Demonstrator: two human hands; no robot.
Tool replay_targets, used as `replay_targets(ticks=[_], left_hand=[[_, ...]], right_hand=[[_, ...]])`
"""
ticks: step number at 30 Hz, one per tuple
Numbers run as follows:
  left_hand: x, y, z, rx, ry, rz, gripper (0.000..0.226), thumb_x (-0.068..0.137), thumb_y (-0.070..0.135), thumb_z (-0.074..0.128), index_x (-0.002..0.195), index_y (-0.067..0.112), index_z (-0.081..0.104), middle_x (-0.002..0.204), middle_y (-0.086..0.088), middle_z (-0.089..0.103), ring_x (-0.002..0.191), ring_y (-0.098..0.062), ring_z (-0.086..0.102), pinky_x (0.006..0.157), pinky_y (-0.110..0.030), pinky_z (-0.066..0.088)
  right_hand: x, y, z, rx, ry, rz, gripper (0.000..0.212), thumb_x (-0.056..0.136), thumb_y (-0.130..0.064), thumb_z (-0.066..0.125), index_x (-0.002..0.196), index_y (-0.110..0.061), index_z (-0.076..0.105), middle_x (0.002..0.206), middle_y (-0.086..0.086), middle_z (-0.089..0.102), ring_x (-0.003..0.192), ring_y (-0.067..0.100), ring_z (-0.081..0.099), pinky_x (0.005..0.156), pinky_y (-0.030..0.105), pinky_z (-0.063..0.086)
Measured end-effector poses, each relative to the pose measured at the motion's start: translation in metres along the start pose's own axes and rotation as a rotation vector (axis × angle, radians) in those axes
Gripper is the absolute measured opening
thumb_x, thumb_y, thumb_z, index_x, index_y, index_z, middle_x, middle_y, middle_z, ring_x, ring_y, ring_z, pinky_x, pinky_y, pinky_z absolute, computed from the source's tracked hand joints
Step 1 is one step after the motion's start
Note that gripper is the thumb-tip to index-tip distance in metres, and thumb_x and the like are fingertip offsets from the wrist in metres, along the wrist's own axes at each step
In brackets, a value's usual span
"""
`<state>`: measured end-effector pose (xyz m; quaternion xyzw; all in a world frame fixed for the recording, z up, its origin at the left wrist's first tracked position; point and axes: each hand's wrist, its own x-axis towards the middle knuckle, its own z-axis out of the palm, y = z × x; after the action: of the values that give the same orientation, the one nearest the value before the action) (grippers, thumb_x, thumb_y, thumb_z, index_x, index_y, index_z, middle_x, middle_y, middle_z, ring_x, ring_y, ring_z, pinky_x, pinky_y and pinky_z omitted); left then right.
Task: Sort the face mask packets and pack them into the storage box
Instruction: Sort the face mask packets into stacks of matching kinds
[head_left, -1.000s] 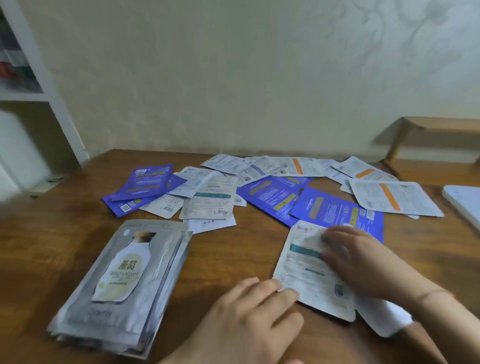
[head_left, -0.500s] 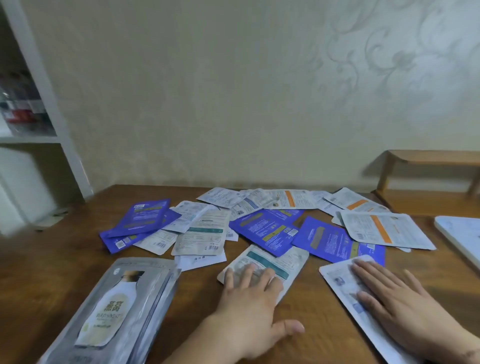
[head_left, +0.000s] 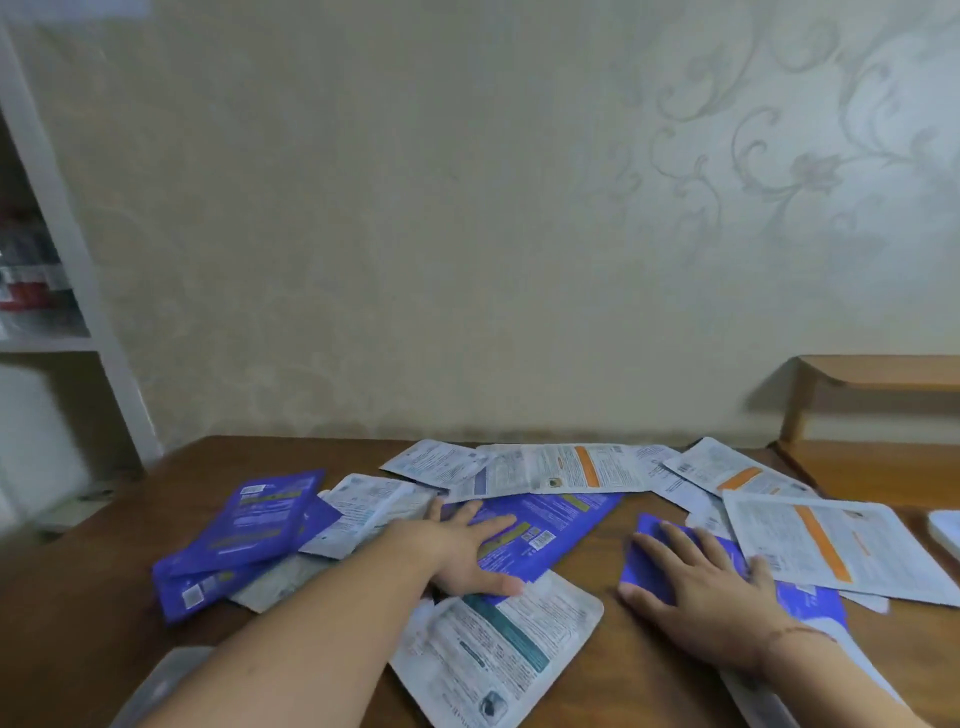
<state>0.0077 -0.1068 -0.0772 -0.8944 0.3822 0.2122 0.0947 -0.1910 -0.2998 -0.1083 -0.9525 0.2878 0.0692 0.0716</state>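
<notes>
Both hands lie flat on the scattered packets: the left hand (head_left: 467, 551) is spread with straight fingers, pressing down on a blue packet (head_left: 545, 525) near the middle of the bench (head_left: 104, 623), and the right hand (head_left: 696, 582) is spread the same way on another blue packet (head_left: 644, 566) just to the right of the first. Neither hand pinches or lifts anything. A white packet with a teal stripe (head_left: 498, 649) lies nearer the person than the left hand, partly under the blue one. Left of the left hand sit a few more blue packets (head_left: 249, 525) overlapping each other, and beyond and to the right lie white packets with orange stripes (head_left: 821, 545), loosely fanned. By my reckoning the sorting is at an early stage: colours are mixed across the bench and most packets remain ungathered. A grey edge (head_left: 161, 686) shows at the bottom left under the arm; I cannot tell what it is. No storage box is plainly visible, so packing seems not yet begun.
</notes>
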Motion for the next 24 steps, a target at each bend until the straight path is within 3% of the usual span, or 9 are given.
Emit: replay_targets(ticks=[4, 6, 9, 12, 14, 16, 18, 21, 24], left_hand=[[0.006, -0.056, -0.015, 0.051, -0.040, -0.025, 0.099, 0.072, 0.086, 0.050, 0.148, 0.058, -0.007, 0.163, 0.012, -0.017, 0.151, -0.031, -0.011, 0.119, -0.061, 0.007], [0.008, -0.076, -0.020, 0.079, -0.045, -0.047, 0.100, 0.072, 0.085, 0.051, 0.149, 0.056, -0.005, 0.164, 0.010, -0.013, 0.152, -0.028, -0.004, 0.120, -0.057, 0.010], [0.007, -0.094, -0.019, 0.091, -0.038, -0.095, 0.101, 0.074, 0.084, 0.050, 0.152, 0.049, -0.004, 0.165, 0.009, -0.011, 0.152, -0.025, 0.001, 0.121, -0.052, 0.013], [0.001, -0.111, -0.015, 0.068, -0.014, -0.115, 0.097, 0.078, 0.081, 0.048, 0.153, 0.048, -0.004, 0.165, 0.008, -0.011, 0.152, -0.025, 0.000, 0.122, -0.050, 0.011], [-0.003, -0.126, -0.014, 0.032, -0.011, -0.132, 0.096, 0.079, 0.080, 0.048, 0.152, 0.049, -0.005, 0.165, 0.008, -0.012, 0.152, -0.024, 0.000, 0.122, -0.050, 0.011], [-0.007, -0.141, -0.013, 0.010, -0.010, -0.154, 0.097, 0.079, 0.079, 0.049, 0.153, 0.048, -0.005, 0.165, 0.008, -0.012, 0.152, -0.024, 0.000, 0.122, -0.049, 0.012], [-0.014, -0.156, -0.011, 0.009, -0.002, -0.157, 0.103, 0.074, 0.081, 0.049, 0.154, 0.045, -0.003, 0.165, 0.010, -0.010, 0.152, -0.021, 0.001, 0.122, -0.047, 0.013], [-0.031, -0.173, -0.007, -0.032, 0.076, -0.090, 0.098, 0.071, 0.081, 0.048, 0.154, 0.047, 0.009, 0.164, 0.015, 0.001, 0.151, -0.012, 0.006, 0.119, -0.041, 0.014], [-0.047, -0.197, 0.000, -0.126, 0.232, -0.060, 0.075, 0.084, 0.074, 0.048, 0.150, 0.050, 0.022, 0.163, 0.020, 0.005, 0.151, -0.009, 0.003, 0.120, -0.042, 0.012]], right_hand=[[0.010, -0.001, -0.017, -0.101, -0.010, 0.022, 0.080, 0.079, -0.085, 0.020, 0.147, -0.044, 0.017, 0.159, -0.014, 0.010, 0.148, 0.021, 0.006, 0.112, 0.063, 0.013], [0.024, -0.020, -0.022, -0.081, 0.088, -0.050, 0.071, 0.084, -0.080, 0.024, 0.145, -0.043, 0.024, 0.159, -0.008, 0.015, 0.148, 0.024, 0.006, 0.114, 0.060, 0.013], [0.051, -0.059, -0.023, -0.004, 0.143, -0.279, 0.069, 0.089, -0.073, 0.029, 0.150, -0.045, 0.012, 0.163, -0.009, -0.003, 0.150, 0.022, -0.012, 0.118, 0.058, 0.006], [0.072, -0.077, -0.017, 0.034, 0.043, -0.315, 0.069, 0.090, -0.073, 0.022, 0.151, -0.046, 0.006, 0.162, -0.013, -0.009, 0.149, 0.019, -0.017, 0.115, 0.063, -0.004], [0.074, -0.074, -0.011, 0.015, 0.012, -0.272, 0.067, 0.091, -0.073, 0.017, 0.151, -0.045, 0.008, 0.162, -0.015, -0.001, 0.150, 0.017, -0.008, 0.113, 0.065, -0.004], [0.065, -0.067, -0.010, -0.009, 0.045, -0.235, 0.065, 0.090, -0.074, 0.017, 0.147, -0.045, 0.021, 0.158, -0.017, 0.016, 0.149, 0.014, 0.008, 0.112, 0.066, -0.002], [0.050, -0.058, -0.011, -0.019, 0.110, -0.206, 0.065, 0.082, -0.080, 0.014, 0.129, -0.043, 0.038, 0.136, -0.018, 0.039, 0.138, 0.011, 0.031, 0.112, 0.065, 0.007], [0.032, -0.041, -0.011, -0.105, 0.130, -0.172, 0.071, 0.064, -0.087, -0.001, 0.104, -0.042, 0.036, 0.107, -0.021, 0.037, 0.118, 0.007, 0.044, 0.109, 0.053, 0.024], [0.029, -0.034, -0.015, -0.157, 0.126, -0.110, 0.050, 0.077, -0.084, 0.018, 0.101, -0.043, 0.034, 0.110, -0.020, 0.037, 0.120, 0.005, 0.044, 0.109, 0.048, 0.030]])
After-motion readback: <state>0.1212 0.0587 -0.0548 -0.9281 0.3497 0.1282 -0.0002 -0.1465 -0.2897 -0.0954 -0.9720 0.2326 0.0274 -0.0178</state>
